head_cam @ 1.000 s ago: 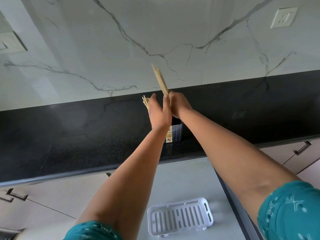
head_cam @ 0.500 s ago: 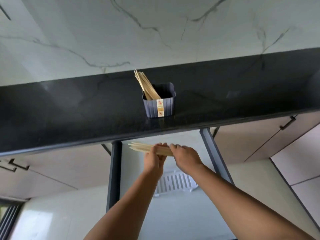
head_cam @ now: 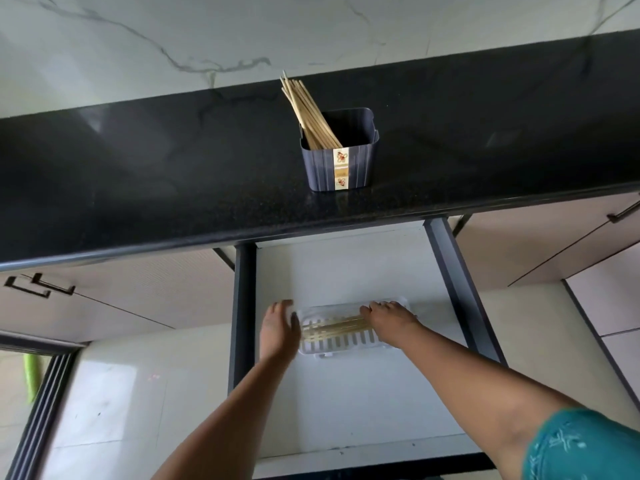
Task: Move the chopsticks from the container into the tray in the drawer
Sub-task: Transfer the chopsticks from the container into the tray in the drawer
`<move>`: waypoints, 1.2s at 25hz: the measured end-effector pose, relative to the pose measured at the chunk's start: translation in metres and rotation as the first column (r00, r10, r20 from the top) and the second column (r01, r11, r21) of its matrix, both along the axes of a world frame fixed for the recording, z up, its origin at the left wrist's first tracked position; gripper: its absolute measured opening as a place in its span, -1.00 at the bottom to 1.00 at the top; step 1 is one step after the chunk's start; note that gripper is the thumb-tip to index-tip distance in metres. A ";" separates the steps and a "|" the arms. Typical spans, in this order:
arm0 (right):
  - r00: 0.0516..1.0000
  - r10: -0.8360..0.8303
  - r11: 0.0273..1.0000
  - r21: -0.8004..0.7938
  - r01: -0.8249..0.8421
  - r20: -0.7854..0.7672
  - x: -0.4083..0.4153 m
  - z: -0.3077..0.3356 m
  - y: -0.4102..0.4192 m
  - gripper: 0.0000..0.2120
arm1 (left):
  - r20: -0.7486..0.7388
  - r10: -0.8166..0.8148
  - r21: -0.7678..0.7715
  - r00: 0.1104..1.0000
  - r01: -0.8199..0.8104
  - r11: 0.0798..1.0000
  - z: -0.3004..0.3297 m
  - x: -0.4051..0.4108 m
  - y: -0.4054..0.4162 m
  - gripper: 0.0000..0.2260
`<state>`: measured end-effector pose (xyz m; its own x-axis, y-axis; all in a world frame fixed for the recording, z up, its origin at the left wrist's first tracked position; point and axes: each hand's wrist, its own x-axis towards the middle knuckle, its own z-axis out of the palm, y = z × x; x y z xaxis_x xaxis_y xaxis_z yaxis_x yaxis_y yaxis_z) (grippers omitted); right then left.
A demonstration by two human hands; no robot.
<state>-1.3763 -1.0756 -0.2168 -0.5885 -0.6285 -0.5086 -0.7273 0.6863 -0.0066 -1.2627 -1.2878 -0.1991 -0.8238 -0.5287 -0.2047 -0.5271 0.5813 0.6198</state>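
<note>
A small bundle of chopsticks [head_cam: 334,328] is lying lengthwise in the one white slotted tray [head_cam: 349,342] that is sitting on the floor of the open drawer [head_cam: 346,271]; the sticks are too closely packed for a count. The right hand [head_cam: 388,318] is resting over the right end of this bundle with its fingers curled down onto it, though whether they are actually pinching the sticks cannot be told. The left hand [head_cam: 280,329] is hovering at the tray's left end with fingers straight and relaxed, holding nothing. Two dark drawer rails are flanking the tray, one on each side. Above the drawer, the black tabletop [head_cam: 156,188] is carrying a single dark ribbed container [head_cam: 341,168] bearing a label strip, and a larger remaining group of chopsticks [head_cam: 306,110] is leaning toward its left rear corner, with the tips standing out above the rim. A veined marble wall [head_cam: 311,32] is rising behind the tabletop. Closed cabinet fronts with dark handles [head_cam: 41,285] are lying to either side of the drawer.
</note>
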 end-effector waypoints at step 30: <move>0.984 -0.179 0.975 -0.134 0.178 0.000 0.007 -0.014 0.009 -0.56 | 0.496 -0.595 -0.150 0.632 0.738 0.658 -0.035 0.002 0.028 -0.33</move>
